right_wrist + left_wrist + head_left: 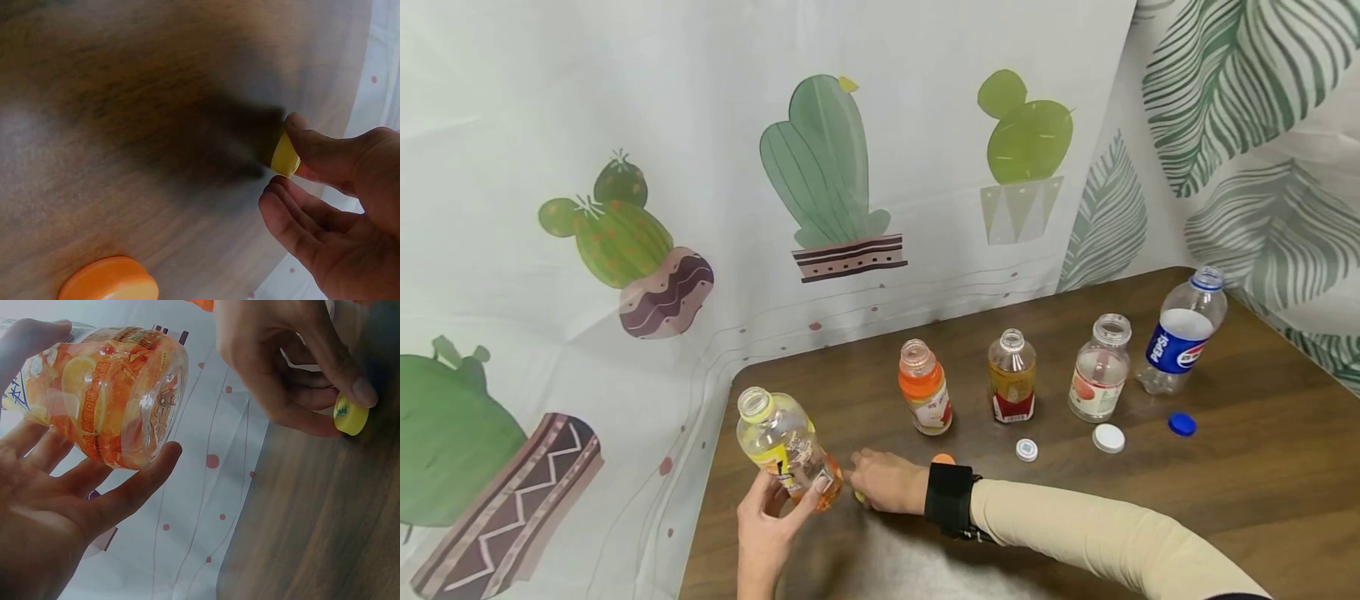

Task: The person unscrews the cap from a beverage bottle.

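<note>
Right now, from the head camera, I see my left hand [767, 521] wrapped around the lower part of an uncapped bottle with an orange and yellow label [786, 446], holding it tilted above the near left corner of the worktop [1262, 467]. Its long axis leans up and to the left, so the open mouth points away from my right hand [883, 481], which is low on the worktop just to the right of the bottle's base. Farther back stand four more open bottles, among them one with an orange band [927, 387], with an orange cap [943, 458], a white cap [1108, 437] and a blue cap [1182, 424] lying loose in front.

From the left wrist camera, my fingers [134, 487] cradle the bottle's base, the thumb on the far side.

From the right wrist camera, my right thumb and fingers pinch a small yellow cap [284, 156] at the worktop's edge. The cap lies to the right of the bottle, below its mouth, and the right hand is the nearer one.
</note>
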Available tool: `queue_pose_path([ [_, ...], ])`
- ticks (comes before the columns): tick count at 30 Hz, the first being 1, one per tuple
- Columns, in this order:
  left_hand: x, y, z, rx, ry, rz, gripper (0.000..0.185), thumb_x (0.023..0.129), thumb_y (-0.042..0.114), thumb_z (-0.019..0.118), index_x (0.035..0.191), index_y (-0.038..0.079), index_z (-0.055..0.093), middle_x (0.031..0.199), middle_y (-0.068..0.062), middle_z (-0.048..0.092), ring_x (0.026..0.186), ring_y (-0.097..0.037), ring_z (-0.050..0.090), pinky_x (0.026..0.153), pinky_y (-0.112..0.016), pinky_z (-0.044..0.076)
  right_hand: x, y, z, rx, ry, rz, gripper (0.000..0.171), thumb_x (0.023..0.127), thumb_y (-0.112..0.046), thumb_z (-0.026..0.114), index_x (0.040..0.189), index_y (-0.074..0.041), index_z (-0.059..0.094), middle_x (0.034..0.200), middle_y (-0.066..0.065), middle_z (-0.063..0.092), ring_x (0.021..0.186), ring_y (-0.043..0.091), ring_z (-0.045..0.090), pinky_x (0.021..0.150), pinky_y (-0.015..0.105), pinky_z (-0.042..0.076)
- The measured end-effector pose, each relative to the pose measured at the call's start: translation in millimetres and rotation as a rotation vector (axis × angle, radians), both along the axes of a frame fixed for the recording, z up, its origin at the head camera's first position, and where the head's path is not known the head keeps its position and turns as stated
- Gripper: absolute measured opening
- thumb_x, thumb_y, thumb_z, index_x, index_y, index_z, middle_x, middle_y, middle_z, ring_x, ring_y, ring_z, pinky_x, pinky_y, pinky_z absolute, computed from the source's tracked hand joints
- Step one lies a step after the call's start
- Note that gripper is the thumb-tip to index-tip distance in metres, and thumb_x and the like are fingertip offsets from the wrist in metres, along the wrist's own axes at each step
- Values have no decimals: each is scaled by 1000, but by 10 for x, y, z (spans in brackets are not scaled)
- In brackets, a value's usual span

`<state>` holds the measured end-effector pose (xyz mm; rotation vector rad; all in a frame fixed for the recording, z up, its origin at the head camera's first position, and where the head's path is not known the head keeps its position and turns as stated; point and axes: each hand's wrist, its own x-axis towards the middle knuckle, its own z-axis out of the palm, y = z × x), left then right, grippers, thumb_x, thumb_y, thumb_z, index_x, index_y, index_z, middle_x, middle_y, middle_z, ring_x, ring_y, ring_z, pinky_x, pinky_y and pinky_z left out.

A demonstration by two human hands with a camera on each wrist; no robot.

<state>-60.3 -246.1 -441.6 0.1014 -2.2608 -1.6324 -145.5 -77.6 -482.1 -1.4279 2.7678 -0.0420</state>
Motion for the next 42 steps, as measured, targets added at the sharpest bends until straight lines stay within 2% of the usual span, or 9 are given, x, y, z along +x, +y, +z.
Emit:
queue_pose_path([
  [6,-6,3,15,-5,0,-4,50,76,1,83,121,12,66,114,5,71,104,-8,67,87,-17,53,-9,-10,-18,17,25,-9,39,82,-27,79,117,-21,63,119,1,64,106,13,60,81,25,56],
  [11,-18,3,27,4,12,-7,50,76,0,83,122,12,66,114,3,71,104,-8,67,87,-18,53,-79,96,138,-32,8,-25,42,84,-30,78,119,-12,62,115,4,64,102,15,61,84,27,55],
  [14,-17,-1,36,15,16,-4,50,77,0,82,122,12,66,114,2,71,105,-9,67,88,-18,53,-155,242,380,-127,1,-35,35,88,-28,74,115,-8,62,107,5,64,95,15,62,81,26,55],
  [17,-21,2,36,25,19,-8,49,77,0,83,122,12,66,114,0,71,105,-11,67,88,-19,53,-219,413,719,-242,-26,-40,25,92,-23,70,108,-6,63,96,4,62,85,14,60,73,24,54],
  [20,-31,14,35,21,15,-17,49,77,2,83,121,12,66,115,1,71,106,-10,67,89,-18,53,-236,578,1079,-337,-78,-24,21,95,-19,67,108,-4,63,97,5,62,85,14,61,72,24,54],
  [24,-59,43,33,16,22,-35,48,77,2,83,121,12,66,114,2,71,105,-10,67,89,-18,53,-209,758,1484,-411,-103,5,23,97,-21,64,113,-4,63,105,6,65,88,13,62,76,23,54],
  [28,-102,85,23,26,45,-68,48,76,0,83,120,12,66,113,1,72,104,-11,67,89,-19,53,-176,868,1800,-449,-124,21,26,98,-26,64,114,-6,63,98,1,64,82,8,60,73,21,52],
  [34,-149,170,-13,21,48,-107,47,76,1,83,118,13,67,111,1,72,102,-12,68,88,-22,54,-85,910,2130,-471,-190,13,39,95,-39,65,120,-9,60,93,-4,59,80,7,56,72,20,49],
  [42,-173,277,-37,17,32,-166,49,77,5,84,121,16,66,116,1,70,106,-14,67,91,-24,53,56,883,2313,-530,-162,-1,51,89,-54,68,121,-16,56,102,-8,52,91,6,51,77,20,47],
])
